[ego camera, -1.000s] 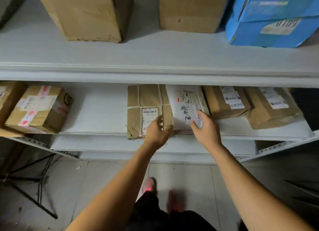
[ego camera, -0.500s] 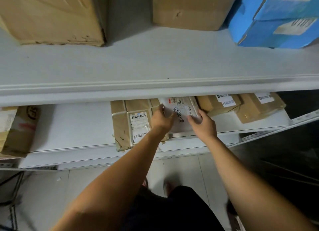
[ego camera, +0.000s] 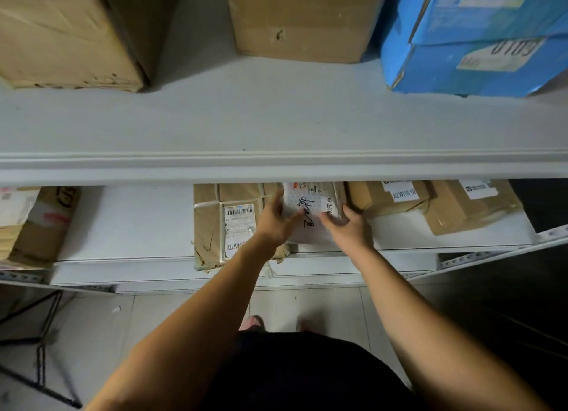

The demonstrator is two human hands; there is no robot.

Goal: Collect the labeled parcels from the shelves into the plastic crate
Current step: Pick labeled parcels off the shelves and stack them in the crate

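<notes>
A white padded parcel [ego camera: 309,203] with black handwriting and a white label lies on the lower shelf [ego camera: 129,226], partly hidden under the upper shelf's edge. My left hand [ego camera: 274,220] grips its left edge, thumb on top. My right hand [ego camera: 350,230] holds its near right side, fingers curled over the label. Touching it on the left is a brown taped parcel [ego camera: 229,226] with a barcode label. Two brown labeled parcels [ego camera: 388,197] [ego camera: 470,209] lie to the right. No plastic crate is in view.
The upper shelf [ego camera: 276,124] carries two big brown cartons [ego camera: 61,32] [ego camera: 304,17] and a blue box [ego camera: 473,41]. A taped carton [ego camera: 37,226] sits at the lower shelf's left end. Tiled floor and a black metal stand [ego camera: 40,333] lie below.
The view moved closer, so the upper shelf now hides more of the lower one. My left hand left the brown parcel for the white parcel's left edge; my right hand stayed on it.
</notes>
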